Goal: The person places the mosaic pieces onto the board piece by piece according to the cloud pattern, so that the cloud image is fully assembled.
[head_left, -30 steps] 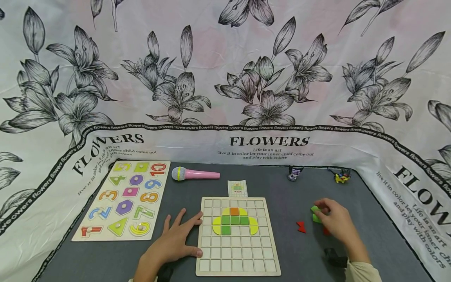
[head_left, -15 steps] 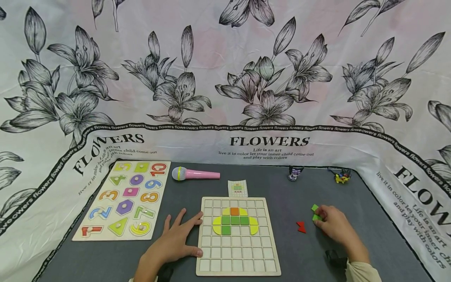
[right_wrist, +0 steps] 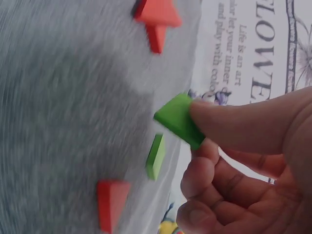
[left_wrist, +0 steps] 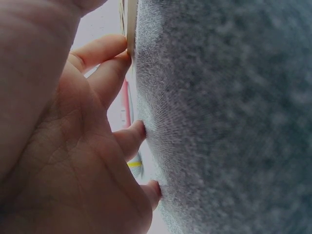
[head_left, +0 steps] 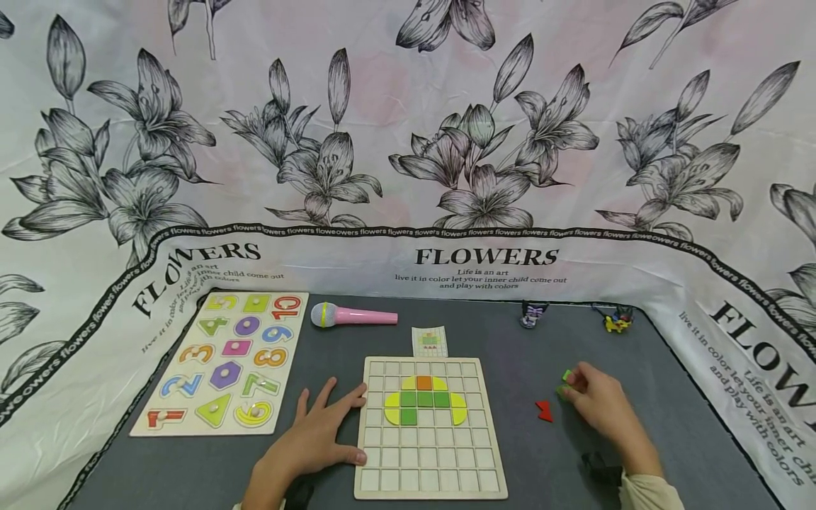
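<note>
My right hand (head_left: 599, 400) pinches a green square block (right_wrist: 178, 117) between thumb and fingers, the block tilted above the grey table in the right wrist view. Beyond it lies a second green block (right_wrist: 156, 157), with a red triangular block (right_wrist: 112, 204) closer to the camera. Two more red triangular blocks (head_left: 544, 411) lie left of this hand. My left hand (head_left: 319, 435) spreads its fingers, thumb and a fingertip against the left edge of the wooden grid board (head_left: 430, 494). Green blocks (head_left: 423, 399), yellow curved blocks (head_left: 392, 409) and an orange block (head_left: 423, 382) sit on the grid.
A small pattern card (head_left: 430, 342) lies behind the board. At the left is a number-and-shape puzzle board (head_left: 210, 361), with a pink toy microphone (head_left: 363, 316) beside it. Two small figures, one purple and black (head_left: 532, 314), one yellow (head_left: 617, 320), stand at the back right.
My right hand has picked up a green block and moved it slightly left and up from its spot. The left hand stays at the board's edge.
</note>
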`<state>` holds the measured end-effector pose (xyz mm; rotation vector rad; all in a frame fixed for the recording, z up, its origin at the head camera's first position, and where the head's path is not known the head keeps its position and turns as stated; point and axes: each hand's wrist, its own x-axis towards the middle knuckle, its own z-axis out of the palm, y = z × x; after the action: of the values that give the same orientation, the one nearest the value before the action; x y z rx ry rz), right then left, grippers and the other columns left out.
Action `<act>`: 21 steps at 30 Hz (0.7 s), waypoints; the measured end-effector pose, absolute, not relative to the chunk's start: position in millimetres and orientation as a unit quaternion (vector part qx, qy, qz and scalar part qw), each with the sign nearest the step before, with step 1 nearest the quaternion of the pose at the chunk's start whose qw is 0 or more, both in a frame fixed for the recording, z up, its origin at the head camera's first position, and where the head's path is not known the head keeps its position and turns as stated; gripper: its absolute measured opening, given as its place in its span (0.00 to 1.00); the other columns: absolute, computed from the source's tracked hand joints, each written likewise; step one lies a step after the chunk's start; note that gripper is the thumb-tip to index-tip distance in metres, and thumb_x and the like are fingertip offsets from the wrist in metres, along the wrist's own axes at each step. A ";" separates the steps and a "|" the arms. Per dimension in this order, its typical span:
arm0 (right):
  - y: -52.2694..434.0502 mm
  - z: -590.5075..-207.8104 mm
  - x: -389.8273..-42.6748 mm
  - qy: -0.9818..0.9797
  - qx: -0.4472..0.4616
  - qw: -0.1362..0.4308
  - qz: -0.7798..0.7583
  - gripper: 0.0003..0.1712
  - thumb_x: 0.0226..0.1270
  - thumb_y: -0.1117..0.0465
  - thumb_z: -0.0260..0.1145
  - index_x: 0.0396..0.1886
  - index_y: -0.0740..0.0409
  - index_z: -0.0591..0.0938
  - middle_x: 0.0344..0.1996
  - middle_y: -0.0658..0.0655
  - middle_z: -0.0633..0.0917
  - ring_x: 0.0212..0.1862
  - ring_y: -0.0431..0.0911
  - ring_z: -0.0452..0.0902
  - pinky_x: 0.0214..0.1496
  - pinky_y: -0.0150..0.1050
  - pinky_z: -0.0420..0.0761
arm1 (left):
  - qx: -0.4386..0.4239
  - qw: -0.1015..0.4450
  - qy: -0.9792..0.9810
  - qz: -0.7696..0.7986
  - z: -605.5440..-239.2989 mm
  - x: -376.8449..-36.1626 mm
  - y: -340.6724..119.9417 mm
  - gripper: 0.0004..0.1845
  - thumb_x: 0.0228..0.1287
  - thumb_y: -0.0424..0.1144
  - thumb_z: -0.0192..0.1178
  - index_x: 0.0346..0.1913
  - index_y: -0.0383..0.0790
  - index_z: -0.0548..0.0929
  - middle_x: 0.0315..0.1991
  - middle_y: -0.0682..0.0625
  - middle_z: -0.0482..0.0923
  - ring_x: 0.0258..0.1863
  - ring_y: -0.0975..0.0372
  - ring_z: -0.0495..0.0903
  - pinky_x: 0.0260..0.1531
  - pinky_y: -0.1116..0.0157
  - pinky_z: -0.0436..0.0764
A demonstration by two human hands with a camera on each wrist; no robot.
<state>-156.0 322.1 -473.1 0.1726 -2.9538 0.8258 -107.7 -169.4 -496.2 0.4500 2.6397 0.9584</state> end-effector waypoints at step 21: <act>241.4 -466.5 -147.0 -0.920 0.126 0.030 0.369 0.07 0.69 0.72 0.74 0.39 0.57 0.88 0.29 0.47 0.82 0.31 0.42 0.75 0.30 0.37 0.77 | 0.153 0.148 0.920 0.330 -498.0 -107.2 -168.9 0.60 0.50 0.57 0.83 0.85 0.47 0.64 0.72 0.54 0.77 0.84 0.37 0.42 0.74 0.29 0.26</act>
<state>-147.0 241.4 -466.5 0.3892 -2.8372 1.1385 -107.2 -168.9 -498.0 0.4405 2.6448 0.9497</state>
